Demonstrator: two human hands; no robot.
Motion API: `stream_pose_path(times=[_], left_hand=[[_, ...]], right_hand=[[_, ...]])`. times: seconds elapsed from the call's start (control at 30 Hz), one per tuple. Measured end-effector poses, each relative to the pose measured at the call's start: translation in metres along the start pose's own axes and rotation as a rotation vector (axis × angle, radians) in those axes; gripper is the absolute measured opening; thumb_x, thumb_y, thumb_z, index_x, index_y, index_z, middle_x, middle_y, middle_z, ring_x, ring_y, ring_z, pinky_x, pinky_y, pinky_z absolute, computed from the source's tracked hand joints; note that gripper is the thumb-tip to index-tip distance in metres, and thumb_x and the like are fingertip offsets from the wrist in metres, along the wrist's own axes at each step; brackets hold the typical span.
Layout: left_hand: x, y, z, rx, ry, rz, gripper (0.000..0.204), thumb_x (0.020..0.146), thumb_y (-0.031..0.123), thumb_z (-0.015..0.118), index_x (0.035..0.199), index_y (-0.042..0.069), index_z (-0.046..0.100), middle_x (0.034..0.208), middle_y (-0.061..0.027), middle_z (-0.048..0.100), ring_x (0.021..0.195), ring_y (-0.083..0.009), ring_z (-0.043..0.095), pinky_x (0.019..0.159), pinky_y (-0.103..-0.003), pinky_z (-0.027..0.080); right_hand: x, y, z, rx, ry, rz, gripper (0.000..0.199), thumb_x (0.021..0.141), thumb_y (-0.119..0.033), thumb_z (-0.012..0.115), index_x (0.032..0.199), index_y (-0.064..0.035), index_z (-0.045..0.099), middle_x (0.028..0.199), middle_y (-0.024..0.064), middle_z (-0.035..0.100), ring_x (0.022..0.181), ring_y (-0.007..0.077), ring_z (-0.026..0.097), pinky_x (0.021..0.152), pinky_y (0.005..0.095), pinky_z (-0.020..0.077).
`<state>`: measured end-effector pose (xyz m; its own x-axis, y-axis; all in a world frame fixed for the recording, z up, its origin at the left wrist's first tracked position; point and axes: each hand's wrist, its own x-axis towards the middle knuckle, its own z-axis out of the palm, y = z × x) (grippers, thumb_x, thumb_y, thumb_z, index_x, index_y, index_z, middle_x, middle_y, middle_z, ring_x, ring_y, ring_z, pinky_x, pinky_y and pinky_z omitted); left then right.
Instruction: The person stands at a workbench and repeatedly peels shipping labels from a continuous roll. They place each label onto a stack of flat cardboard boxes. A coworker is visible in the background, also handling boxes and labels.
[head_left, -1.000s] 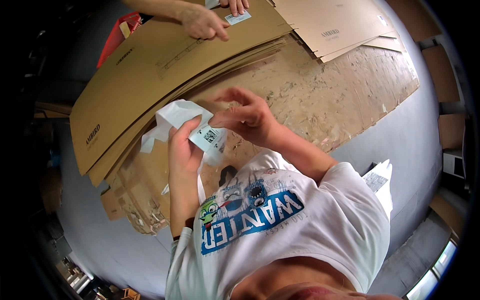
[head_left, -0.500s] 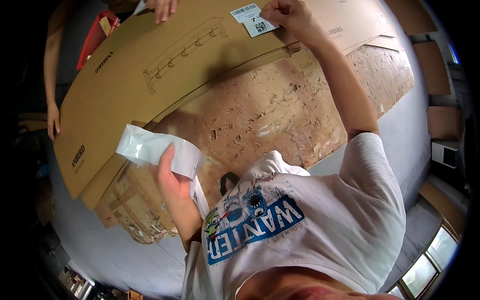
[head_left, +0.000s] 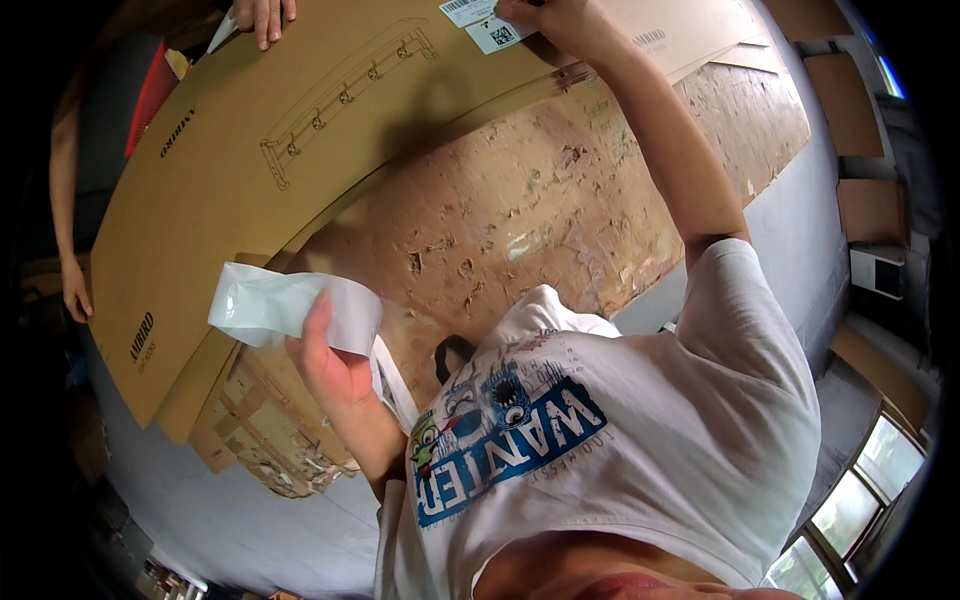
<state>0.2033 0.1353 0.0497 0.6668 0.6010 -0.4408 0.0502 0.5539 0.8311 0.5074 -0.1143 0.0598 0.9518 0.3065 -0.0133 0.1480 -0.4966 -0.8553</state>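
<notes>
Nearest: white printed T-shirt (head_left: 600, 450) fills the lower frame; the person leans over a worn chipboard table (head_left: 520, 200).

Left hand (head_left: 335, 365), close to the chest, is clenched around a strip of glossy white backing paper (head_left: 285, 308). The strip curls loosely out to the left and a tail hangs down past the wrist. Judged thin, light, limp and slick; it will crease or slip if pinched at the free end, so the fold inside the fist is the sound place to hold it.

Mid-distance: bare table surface, flaked and patchy. No containers in view; nothing holds anything else.

Farther: large flat cardboard sheet (head_left: 300, 130) lies across the table with more sheets stacked under it. Judged stiff but bendable and light for its size; best lifted at the edges.

Far edge: right hand (head_left: 560, 22), arm fully stretched, presses fingertips down on a white label (head_left: 497, 33) lying on the cardboard, with a second label (head_left: 467, 10) touching it above. Not a grasp, a flat press.

Another person's hand (head_left: 262, 16) rests on the cardboard's far left edge; their other hand (head_left: 74, 290) hangs at left.
</notes>
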Motion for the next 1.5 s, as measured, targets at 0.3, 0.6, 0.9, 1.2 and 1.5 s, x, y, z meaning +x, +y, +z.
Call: stream_pose_path(times=[0.3,0.6,0.9,1.2,1.5], left_hand=[[-0.005,0.002,-0.004,-0.004,0.073,-0.005,0.036,0.077,0.004,0.064,0.112,-0.005,0.054,0.102,-0.0114,0.059,0.093,-0.0235,0.060,0.080,-0.038,0.051],[-0.016,0.025,-0.025,-0.078,0.031,0.070,0.046,0.080,0.005,0.058,0.123,-0.005,0.047,0.120,-0.0141,0.056,0.105,-0.0259,0.058,0.092,-0.043,0.048],[-0.023,0.042,-0.047,-0.060,-0.073,0.194,0.055,0.081,0.004,0.050,0.131,-0.011,0.032,0.121,-0.0225,0.053,0.101,-0.0327,0.057,0.093,-0.045,0.050],[-0.056,0.033,0.029,0.252,-0.156,0.151,0.036,0.083,0.008,0.065,0.116,-0.003,0.055,0.104,-0.0126,0.062,0.094,-0.0204,0.061,0.079,-0.034,0.051],[-0.051,0.040,0.024,-0.070,-0.296,-0.119,0.029,0.087,0.018,0.062,0.108,-0.002,0.057,0.097,-0.0097,0.064,0.084,-0.0173,0.064,0.074,-0.031,0.052]], right_hand=[[-0.011,0.000,0.006,-0.614,0.216,-0.318,0.027,0.079,-0.029,0.066,0.083,-0.0029,0.060,0.072,0.0148,0.062,0.071,0.0310,0.063,0.066,0.0409,0.0508],[-0.062,0.010,0.020,-0.962,0.423,-0.676,0.043,0.087,-0.030,0.064,0.119,-0.0026,0.055,0.125,0.0116,0.054,0.121,0.0263,0.047,0.099,0.0454,0.0375],[-0.166,-0.004,0.052,-0.405,0.220,-0.678,0.042,0.076,-0.019,0.072,0.114,-0.0074,0.058,0.125,0.0077,0.056,0.121,0.0312,0.047,0.097,0.0471,0.0394],[-0.197,-0.046,0.103,0.548,-0.303,-0.534,0.049,0.077,-0.011,0.072,0.122,-0.0034,0.054,0.103,0.0113,0.063,0.097,0.0269,0.060,0.084,0.0341,0.0484],[-0.206,-0.081,0.109,1.021,-0.608,-0.130,0.025,0.082,0.002,0.066,0.106,0.0023,0.059,0.100,0.0052,0.063,0.091,0.0113,0.060,0.083,0.0255,0.0499]])
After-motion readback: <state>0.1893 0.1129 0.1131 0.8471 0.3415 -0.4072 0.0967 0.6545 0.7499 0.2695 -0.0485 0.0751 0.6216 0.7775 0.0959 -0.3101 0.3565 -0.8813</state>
